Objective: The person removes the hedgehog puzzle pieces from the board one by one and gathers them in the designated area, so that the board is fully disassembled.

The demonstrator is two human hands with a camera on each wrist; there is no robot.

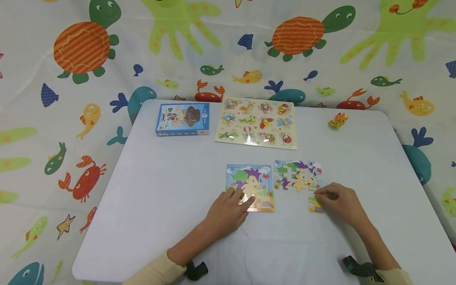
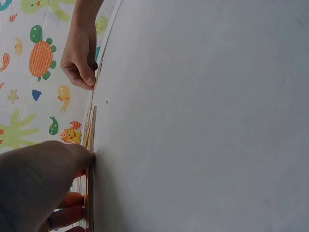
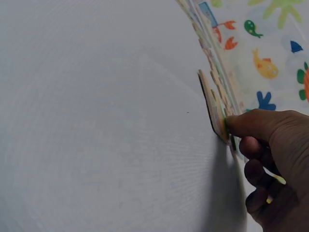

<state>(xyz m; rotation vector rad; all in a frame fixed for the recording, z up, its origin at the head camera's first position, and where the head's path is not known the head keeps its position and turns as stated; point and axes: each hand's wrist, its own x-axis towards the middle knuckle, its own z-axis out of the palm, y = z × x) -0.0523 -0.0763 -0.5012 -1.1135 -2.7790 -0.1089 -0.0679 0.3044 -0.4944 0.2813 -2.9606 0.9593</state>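
In the head view a square puzzle board (image 1: 250, 168) with a purple-haired hedgehog picture lies on the table. My left hand (image 1: 228, 209) rests on its lower left part, thumb stretched across the picture and fingertips on the surface. Its thumb tip (image 2: 89, 157) is low over the board in the left wrist view. Right of the board, my right hand (image 1: 338, 200) pinches the top edge of a green and yellow puzzle piece (image 1: 315, 206). In the right wrist view its thumb (image 3: 241, 123) lies at the piece's edge. More puzzle pieces (image 1: 300, 183) are laid out just above.
Behind stand a blue game box (image 1: 182, 118) and a wooden insect puzzle (image 1: 256, 123). A small orange and yellow toy figure (image 1: 338, 120) is at the back right of the white table (image 1: 171, 170). A cloth with sea animals (image 1: 210, 35) hangs behind.
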